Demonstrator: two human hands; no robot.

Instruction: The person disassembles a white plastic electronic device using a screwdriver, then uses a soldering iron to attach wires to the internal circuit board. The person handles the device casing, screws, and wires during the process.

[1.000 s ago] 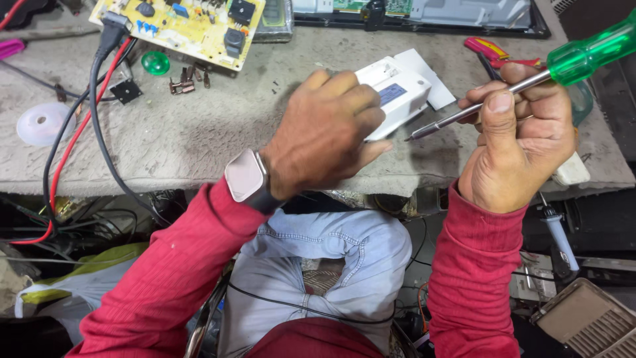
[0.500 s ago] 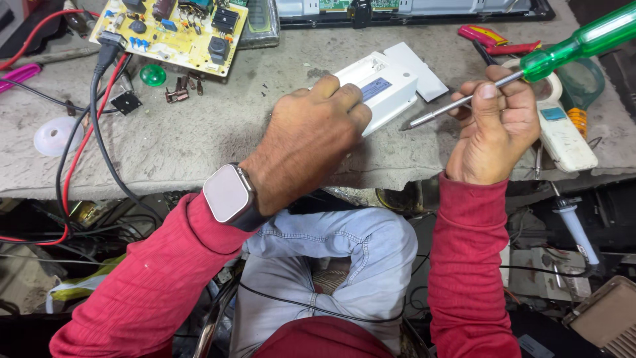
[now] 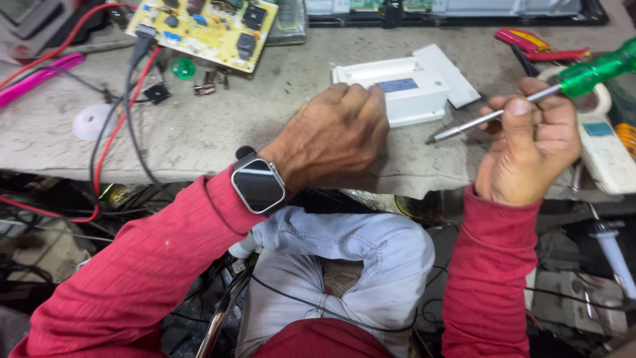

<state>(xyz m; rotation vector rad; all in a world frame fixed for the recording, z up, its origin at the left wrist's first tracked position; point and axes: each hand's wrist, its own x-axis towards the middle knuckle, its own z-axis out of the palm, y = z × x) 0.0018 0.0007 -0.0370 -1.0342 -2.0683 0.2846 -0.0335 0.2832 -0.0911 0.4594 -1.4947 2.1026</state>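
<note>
Left hand [image 3: 338, 136] lies palm-down on the near edge of the white box [image 3: 397, 89], fingers curled over it, pinning it to the bench. Box's long axis runs left-right. To its right, right hand [image 3: 530, 152] pinches the screwdriver [image 3: 530, 99]; green handle points away up-right, tip just beside the box's right end.

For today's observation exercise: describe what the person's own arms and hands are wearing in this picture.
Both arms wear long, ribbed red sleeves ending at the wrists. The left hand is bare; its wrist carries a smartwatch with a dark, rounded-rectangular screen and a silver-coloured case. The right hand is bare, with no watch or glove showing.
</note>
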